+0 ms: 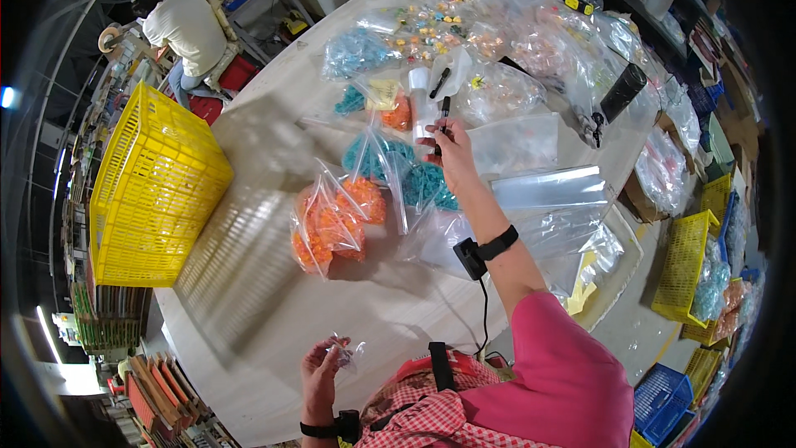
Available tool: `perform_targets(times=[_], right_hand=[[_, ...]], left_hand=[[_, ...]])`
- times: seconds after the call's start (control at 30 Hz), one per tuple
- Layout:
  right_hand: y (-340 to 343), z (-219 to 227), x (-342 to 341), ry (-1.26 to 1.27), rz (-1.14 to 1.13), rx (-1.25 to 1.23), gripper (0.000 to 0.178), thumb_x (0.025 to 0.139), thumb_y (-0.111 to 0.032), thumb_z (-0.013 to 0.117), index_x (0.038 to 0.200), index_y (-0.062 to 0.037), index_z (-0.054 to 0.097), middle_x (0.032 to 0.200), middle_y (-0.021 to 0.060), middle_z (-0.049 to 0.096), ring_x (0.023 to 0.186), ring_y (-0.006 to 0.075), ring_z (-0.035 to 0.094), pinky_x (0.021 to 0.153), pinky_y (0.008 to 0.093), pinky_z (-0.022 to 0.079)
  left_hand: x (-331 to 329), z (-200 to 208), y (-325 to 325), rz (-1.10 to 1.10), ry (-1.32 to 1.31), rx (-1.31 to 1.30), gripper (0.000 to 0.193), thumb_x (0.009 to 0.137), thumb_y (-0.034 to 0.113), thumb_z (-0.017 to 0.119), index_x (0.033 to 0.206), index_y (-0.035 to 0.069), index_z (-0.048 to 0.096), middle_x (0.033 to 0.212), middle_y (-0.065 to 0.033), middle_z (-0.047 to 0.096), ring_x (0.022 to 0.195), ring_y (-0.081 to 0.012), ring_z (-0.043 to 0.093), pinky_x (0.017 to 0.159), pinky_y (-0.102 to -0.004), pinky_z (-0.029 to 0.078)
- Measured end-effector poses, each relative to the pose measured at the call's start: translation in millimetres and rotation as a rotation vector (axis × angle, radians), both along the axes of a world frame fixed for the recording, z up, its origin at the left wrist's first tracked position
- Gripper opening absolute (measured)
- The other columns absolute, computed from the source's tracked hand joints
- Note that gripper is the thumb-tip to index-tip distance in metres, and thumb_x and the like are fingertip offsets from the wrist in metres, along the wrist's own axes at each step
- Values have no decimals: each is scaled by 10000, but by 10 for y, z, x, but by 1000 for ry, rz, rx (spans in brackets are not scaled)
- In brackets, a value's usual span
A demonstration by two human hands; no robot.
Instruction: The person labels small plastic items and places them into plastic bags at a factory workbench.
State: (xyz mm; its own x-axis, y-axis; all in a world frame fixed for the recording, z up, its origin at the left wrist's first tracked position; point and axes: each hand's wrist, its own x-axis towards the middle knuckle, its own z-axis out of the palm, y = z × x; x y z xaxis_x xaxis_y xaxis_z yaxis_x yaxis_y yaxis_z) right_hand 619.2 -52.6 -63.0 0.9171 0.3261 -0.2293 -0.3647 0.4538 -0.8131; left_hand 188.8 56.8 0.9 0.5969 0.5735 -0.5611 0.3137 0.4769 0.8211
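Note:
My right hand reaches out over the table, its fingers closed round a black marker pen that points away from me. Beside that hand lies a white roll, with a second black marker just past it. Low at the table's near edge, my left hand pinches a small crumpled clear plastic bag. Between the two hands sit clear bags of small orange pieces. Bags of teal pieces lie behind them, near my right wrist.
A yellow plastic basket stands at the table's left edge. Flat clear bags lie under and right of my right forearm. Loose bagged pieces cover the far side, and a black cylinder is at right. A seated person works at far left.

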Motion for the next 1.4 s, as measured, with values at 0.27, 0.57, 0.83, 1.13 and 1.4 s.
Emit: perform_targets(times=[0.27,0.57,0.83,1.13,1.4], right_hand=[[158,13,686,-46,-60,16,251,969,-71,492,1216,-70,446,1140,100,556,964,235,635,687,334,534],[-429,-508,593,-621,-70,-813,526,845,-175,637,1344,-140,475,1212,133,571,1200,296,492,870,503,467],[-730,-313,472,-999,279,-1904,478,822,-53,586,1272,-211,571,1137,73,625,1165,301,539,1063,658,229],[-892,10,308,-969,558,-1787,202,815,-102,585,977,-163,689,1027,127,667,1074,285,607,1076,624,241],[-1072,-147,250,-988,501,-1732,122,813,-151,624,900,-184,704,977,46,693,1029,268,628,1055,619,266]], left_hand=[[30,91,-80,20,-12,5,157,908,61,627,1054,4,624,1078,-163,672,992,-216,655,819,-301,523],[-68,26,-52,15,35,41,237,910,88,620,1125,-12,607,1068,-159,682,815,-102,615,687,-215,459],[-46,182,-77,-27,19,-43,509,926,92,572,1397,11,400,1057,-148,643,857,-228,671,714,-333,561],[-279,166,-37,-94,-31,-12,460,894,40,542,1351,29,493,1135,-151,635,869,-231,669,681,-315,553],[-482,199,32,-161,-78,-41,355,935,101,552,1275,1,578,1125,-127,660,860,-168,650,666,-283,529]])
